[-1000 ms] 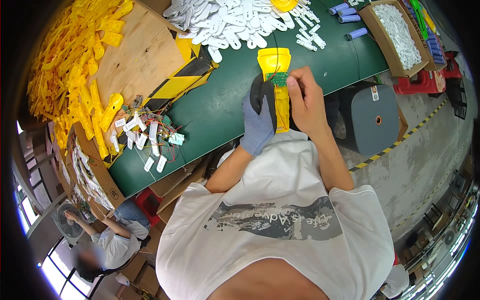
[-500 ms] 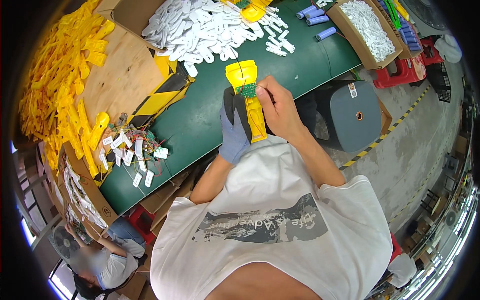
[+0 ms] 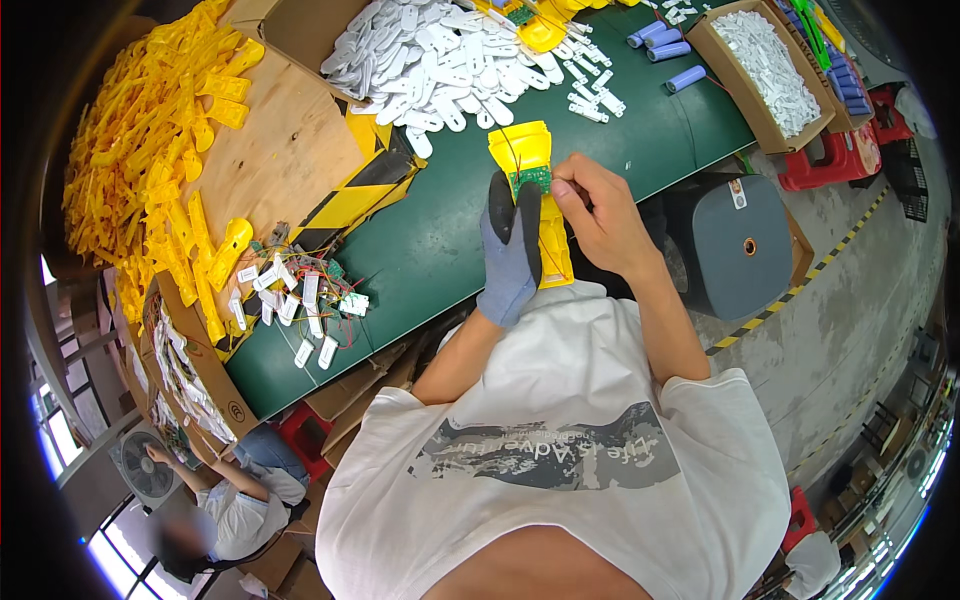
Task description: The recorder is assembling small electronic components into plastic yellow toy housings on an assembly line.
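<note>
My left hand point(image 3: 510, 255), in a blue-grey glove with black fingers, is wrapped round a yellow plastic housing point(image 3: 520, 143) in front of my shirt. The housing is open, with a wide flared end pointing away from me and a narrow body. A small green circuit board point(image 3: 531, 180) lies across its neck, with thin dark and red wires. My bare right hand point(image 3: 603, 215) is closed in a pinch at the board's right edge; its fingertips are partly hidden. The glove covers the left side of the housing.
On the green table point(image 3: 400, 255) lie white plastic pieces point(image 3: 440, 65), wired white modules point(image 3: 310, 290) and purple-blue cylindrical cells point(image 3: 686, 79). Yellow housings point(image 3: 140, 160) are heaped at left. A box of small white parts point(image 3: 765, 75) stands far right. Another person point(image 3: 235, 515) sits at lower left.
The view has turned slightly, so the scene sits further right in the picture. Both hands keep their hold on the housing and board, with only slight finger movement.
</note>
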`<control>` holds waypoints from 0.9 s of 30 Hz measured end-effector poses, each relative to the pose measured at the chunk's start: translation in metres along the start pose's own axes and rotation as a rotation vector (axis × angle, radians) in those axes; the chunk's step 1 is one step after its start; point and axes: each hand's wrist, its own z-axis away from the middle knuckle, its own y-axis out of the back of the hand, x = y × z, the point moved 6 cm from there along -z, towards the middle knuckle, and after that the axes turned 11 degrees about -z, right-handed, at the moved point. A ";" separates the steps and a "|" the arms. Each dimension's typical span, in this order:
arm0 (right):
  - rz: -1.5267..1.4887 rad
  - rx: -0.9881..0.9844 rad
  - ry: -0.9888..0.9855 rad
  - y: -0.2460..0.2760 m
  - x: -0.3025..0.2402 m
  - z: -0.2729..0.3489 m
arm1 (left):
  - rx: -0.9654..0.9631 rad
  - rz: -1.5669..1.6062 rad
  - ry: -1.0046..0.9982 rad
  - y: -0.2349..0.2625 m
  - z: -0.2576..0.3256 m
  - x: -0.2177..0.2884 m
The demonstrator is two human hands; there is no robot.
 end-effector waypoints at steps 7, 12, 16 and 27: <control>-0.161 0.015 -0.076 -0.013 0.006 0.003 | 0.059 -0.060 -0.050 0.008 -0.001 -0.012; -0.288 0.037 -0.076 0.004 0.022 -0.015 | 0.050 0.088 0.061 0.007 0.001 -0.009; 0.346 0.171 0.026 0.026 -0.009 -0.060 | 0.063 0.168 0.066 0.022 0.004 -0.005; 0.887 0.155 0.154 0.019 0.010 -0.102 | 0.011 0.172 0.102 0.031 0.002 -0.007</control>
